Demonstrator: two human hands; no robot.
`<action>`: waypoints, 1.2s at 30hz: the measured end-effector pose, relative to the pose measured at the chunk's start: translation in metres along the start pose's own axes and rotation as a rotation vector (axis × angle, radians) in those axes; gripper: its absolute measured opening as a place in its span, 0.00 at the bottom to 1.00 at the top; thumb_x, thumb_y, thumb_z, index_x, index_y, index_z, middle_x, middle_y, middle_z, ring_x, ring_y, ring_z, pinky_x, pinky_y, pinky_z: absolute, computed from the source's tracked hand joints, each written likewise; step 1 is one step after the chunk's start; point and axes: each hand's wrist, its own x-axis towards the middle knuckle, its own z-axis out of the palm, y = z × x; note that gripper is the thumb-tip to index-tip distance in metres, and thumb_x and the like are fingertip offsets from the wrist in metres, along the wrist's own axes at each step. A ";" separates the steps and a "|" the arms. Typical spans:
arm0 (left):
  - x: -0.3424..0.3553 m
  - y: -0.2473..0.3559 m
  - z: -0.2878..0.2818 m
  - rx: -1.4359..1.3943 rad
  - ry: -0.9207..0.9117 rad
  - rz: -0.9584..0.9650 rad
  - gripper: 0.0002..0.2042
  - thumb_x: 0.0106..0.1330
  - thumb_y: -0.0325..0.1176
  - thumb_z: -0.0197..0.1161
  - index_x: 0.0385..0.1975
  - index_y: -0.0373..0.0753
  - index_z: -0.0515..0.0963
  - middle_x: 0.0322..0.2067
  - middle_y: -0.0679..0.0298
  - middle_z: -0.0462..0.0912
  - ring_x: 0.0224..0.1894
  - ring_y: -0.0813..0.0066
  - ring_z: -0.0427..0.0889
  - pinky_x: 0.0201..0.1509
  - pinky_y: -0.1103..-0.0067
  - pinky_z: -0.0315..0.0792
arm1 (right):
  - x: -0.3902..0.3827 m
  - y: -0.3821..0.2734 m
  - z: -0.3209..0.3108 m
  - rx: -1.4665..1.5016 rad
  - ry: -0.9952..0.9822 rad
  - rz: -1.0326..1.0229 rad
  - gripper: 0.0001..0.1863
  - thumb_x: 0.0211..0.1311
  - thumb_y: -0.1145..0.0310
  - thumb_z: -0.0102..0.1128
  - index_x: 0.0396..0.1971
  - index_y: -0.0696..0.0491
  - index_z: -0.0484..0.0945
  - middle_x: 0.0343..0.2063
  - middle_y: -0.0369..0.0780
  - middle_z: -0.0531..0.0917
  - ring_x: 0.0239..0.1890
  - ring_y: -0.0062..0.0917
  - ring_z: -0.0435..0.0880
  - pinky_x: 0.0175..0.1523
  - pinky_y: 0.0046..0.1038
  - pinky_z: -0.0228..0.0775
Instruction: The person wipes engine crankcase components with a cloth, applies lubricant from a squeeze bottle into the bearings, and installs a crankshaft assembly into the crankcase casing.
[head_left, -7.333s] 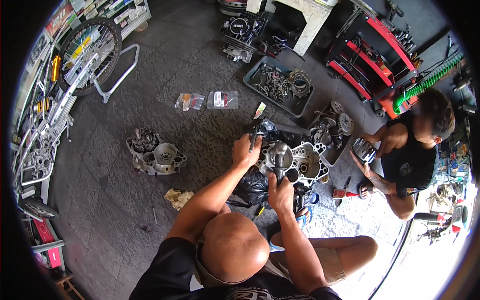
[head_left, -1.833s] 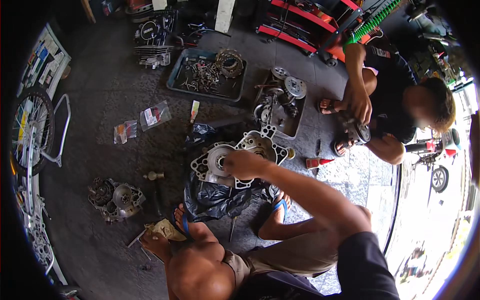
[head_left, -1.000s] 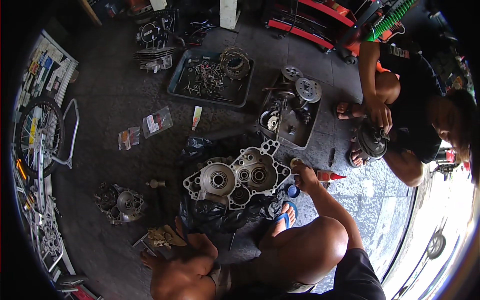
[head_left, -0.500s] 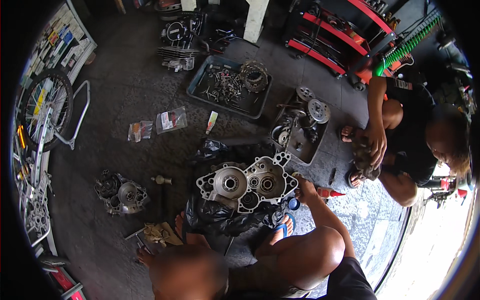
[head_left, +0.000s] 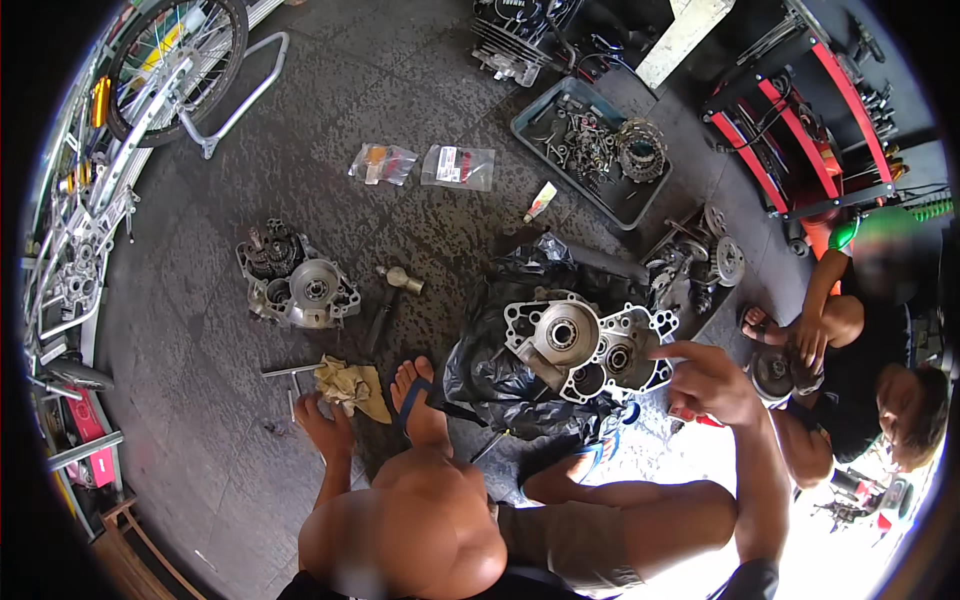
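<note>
A silver engine crankcase half lies on black plastic in front of me, its bearings and open bores facing up. Over its right end, my right hand has the index finger stretched toward the inner wall and the other fingers curled; I see nothing held in it. Partly hidden below that hand is a red bottle, with a blue round cap beside the case. My left hand is low by the floor with fingers apart, next to a T-handle wrench and a crumpled brown cloth.
Another crankcase half and a hammer lie at left. Beyond are plastic packets, a small tube and a parts tray. A co-worker squats at right, near a red tool cart.
The view has swung, so the scene sits differently. My right hand has moved from the case's right edge to over its right bore, index finger now extended. My left hand stays by the wrench.
</note>
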 end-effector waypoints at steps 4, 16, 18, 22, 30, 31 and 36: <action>0.008 0.010 0.008 -0.182 0.021 0.035 0.16 0.60 0.27 0.57 0.48 0.31 0.72 0.51 0.45 0.67 0.58 0.46 0.66 0.62 0.58 0.61 | 0.076 -0.035 0.049 -0.475 -0.229 0.224 0.24 0.58 0.66 0.53 0.57 0.53 0.74 0.25 0.45 0.83 0.28 0.28 0.84 0.35 0.31 0.74; -0.002 -0.054 0.004 -0.145 -0.006 -0.095 0.15 0.61 0.28 0.55 0.47 0.30 0.72 0.51 0.45 0.68 0.58 0.46 0.66 0.63 0.59 0.60 | 0.131 -0.006 0.091 0.543 0.000 0.669 0.29 0.63 0.75 0.51 0.66 0.59 0.63 0.17 0.37 0.74 0.09 0.14 0.60 0.13 0.19 0.47; 0.003 -0.050 0.006 -0.182 0.009 -0.073 0.15 0.61 0.28 0.55 0.46 0.30 0.72 0.51 0.45 0.68 0.57 0.46 0.67 0.63 0.59 0.60 | 0.128 -0.007 0.090 0.657 0.045 0.699 0.30 0.63 0.75 0.51 0.66 0.59 0.63 0.18 0.37 0.75 0.10 0.14 0.62 0.13 0.19 0.49; 0.014 -0.038 0.015 -0.177 -0.036 -0.053 0.15 0.61 0.29 0.55 0.46 0.30 0.72 0.51 0.45 0.68 0.57 0.46 0.67 0.62 0.58 0.61 | 0.123 0.002 0.093 -0.495 -0.142 0.306 0.31 0.59 0.71 0.54 0.66 0.52 0.65 0.29 0.45 0.83 0.28 0.32 0.82 0.31 0.34 0.73; 0.021 -0.039 0.020 -0.229 -0.034 -0.022 0.15 0.63 0.31 0.54 0.48 0.30 0.72 0.51 0.45 0.67 0.56 0.46 0.68 0.61 0.58 0.63 | 0.127 -0.032 0.094 -1.021 -0.255 0.310 0.20 0.60 0.69 0.51 0.53 0.51 0.76 0.44 0.51 0.83 0.50 0.45 0.82 0.55 0.44 0.73; 0.021 -0.043 0.020 -0.234 -0.039 -0.016 0.15 0.63 0.31 0.54 0.48 0.30 0.72 0.51 0.45 0.67 0.56 0.46 0.68 0.61 0.58 0.63 | 0.129 -0.029 0.097 -0.960 -0.220 0.249 0.20 0.60 0.69 0.51 0.53 0.51 0.76 0.45 0.52 0.83 0.50 0.45 0.82 0.55 0.44 0.73; 0.017 -0.048 0.016 -0.120 -0.020 -0.049 0.16 0.64 0.32 0.53 0.50 0.33 0.71 0.51 0.48 0.67 0.55 0.50 0.69 0.58 0.60 0.67 | 0.125 -0.011 0.088 -0.959 -0.205 0.310 0.23 0.61 0.66 0.51 0.57 0.48 0.76 0.48 0.51 0.82 0.51 0.44 0.81 0.58 0.42 0.72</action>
